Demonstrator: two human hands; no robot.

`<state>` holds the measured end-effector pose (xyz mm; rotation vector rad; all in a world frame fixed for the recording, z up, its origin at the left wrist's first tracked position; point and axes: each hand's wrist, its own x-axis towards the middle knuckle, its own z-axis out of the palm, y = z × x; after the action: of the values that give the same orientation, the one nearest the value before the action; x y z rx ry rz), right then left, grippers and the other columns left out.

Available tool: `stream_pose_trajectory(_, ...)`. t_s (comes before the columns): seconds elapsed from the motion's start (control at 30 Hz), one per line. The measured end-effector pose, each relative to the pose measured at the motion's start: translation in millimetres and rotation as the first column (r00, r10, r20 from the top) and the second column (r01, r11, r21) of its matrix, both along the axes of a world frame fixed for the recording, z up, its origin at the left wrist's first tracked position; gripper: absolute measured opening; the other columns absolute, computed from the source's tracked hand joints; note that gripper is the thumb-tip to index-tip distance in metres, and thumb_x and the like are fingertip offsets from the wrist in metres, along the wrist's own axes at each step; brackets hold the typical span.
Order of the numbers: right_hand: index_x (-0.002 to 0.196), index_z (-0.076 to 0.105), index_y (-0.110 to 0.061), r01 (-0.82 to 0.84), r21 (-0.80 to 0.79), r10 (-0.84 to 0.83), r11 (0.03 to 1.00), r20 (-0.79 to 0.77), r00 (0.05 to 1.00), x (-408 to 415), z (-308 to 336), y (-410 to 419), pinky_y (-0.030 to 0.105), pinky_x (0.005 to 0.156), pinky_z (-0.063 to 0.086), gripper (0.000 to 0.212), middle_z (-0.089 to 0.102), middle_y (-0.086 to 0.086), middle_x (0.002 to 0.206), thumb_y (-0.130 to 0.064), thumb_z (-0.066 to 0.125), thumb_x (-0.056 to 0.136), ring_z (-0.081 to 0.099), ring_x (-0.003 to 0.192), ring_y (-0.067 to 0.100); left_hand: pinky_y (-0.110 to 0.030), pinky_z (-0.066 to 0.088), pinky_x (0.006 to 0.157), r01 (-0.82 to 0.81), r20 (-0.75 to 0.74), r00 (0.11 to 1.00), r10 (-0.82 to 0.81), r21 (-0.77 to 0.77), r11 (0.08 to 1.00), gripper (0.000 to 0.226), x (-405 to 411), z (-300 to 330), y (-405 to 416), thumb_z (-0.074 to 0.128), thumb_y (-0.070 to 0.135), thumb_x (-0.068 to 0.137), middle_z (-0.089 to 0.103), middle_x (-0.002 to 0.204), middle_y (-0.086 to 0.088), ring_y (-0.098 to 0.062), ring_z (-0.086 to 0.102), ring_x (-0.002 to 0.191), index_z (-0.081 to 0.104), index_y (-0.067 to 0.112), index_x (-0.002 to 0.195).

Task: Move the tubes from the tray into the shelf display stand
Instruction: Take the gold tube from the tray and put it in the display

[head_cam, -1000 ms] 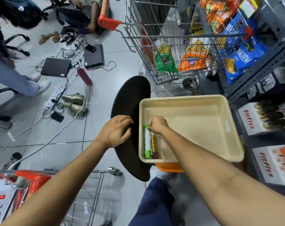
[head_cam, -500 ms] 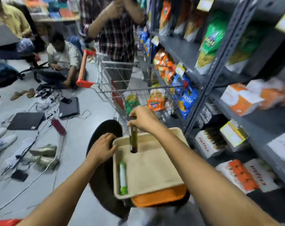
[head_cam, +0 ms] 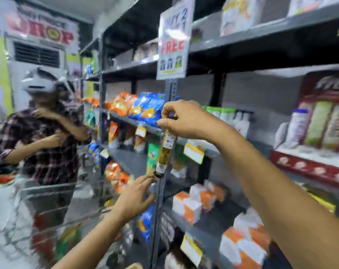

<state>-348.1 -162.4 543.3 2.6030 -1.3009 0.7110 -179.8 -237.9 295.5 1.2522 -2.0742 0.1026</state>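
**Tube held up before shelving**

Right hand (head_cam: 186, 119) raised, arm extended, fingers (head_cam: 165, 111) pinched on the cap end of a slim yellow-brown tube with white labels (head_cam: 164, 152). Tube hangs near-vertical in front of the grey metal shelf upright (head_cam: 169, 90). Left hand (head_cam: 134, 197) below, fingers spread, fingertips just beside the tube's bottom end.

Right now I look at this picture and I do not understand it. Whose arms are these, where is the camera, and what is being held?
There is no machine. A person wears a camera on the head, so you see that person's own two arms reaching forward. The right hand pinches the top of a dark tube, which hangs nearly upright in front of grey shop shelves. The left hand reaches up, open, its fingertips close under the tube's bottom end. A display stand with tubes sits on the right. Another person in a checked shirt stands at left. The picture is blurred.
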Motion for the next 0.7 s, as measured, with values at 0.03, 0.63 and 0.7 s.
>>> stream_pose_trajectory(0.03, 0.095, 0.066, -0.016, 0.048, -0.043, -0.049, 0.998, -0.03, 0.998, -14, 13, -1, 0.031, 0.073, 0.037, 0.02, 0.069, 0.01, 0.103, -0.034, 0.057, 0.091, 0.06, 0.103, 0.029, -0.028, 0.039, 0.091, 0.043, 0.013, 0.999, -0.043, -0.03, 0.999, 0.046, -18, 16, -10, 0.044, 0.034, 0.079, 0.062, 0.118, -0.011, -0.026, 0.059, 0.106, 0.062, 0.008, 0.112)
stream_pose_trajectory(0.63, 0.125, 0.061, -0.015, 0.624, 0.097, -0.585, 0.775, -0.264, 0.767, -230, 128, 27, 0.007, 0.062, 0.047, 0.031, 0.069, 0.0, 0.111, -0.015, 0.056, 0.094, 0.064, 0.084, 0.011, -0.027, 0.03, 0.102, 0.503, 0.072, 0.864, -0.499, -0.193, 0.843, 0.07, -275, 122, -98, 0.026, 0.056, 0.083, 0.048, 0.14, -0.004, -0.019, 0.042, 0.129, 0.042, 0.017, 0.138)
stream_pose_trajectory(0.7, 0.128, 0.058, -0.015, 0.675, 0.08, -0.641, 0.733, -0.249, 0.726, -246, 132, 27, 0.006, 0.053, 0.047, 0.033, 0.063, 0.003, 0.121, -0.016, 0.056, 0.095, 0.062, 0.087, 0.012, -0.026, 0.028, 0.104, 0.502, 0.098, 0.865, -0.492, -0.163, 0.85, 0.078, -290, 123, -102, 0.019, 0.062, 0.081, 0.044, 0.144, -0.003, -0.018, 0.038, 0.132, 0.038, 0.017, 0.141)
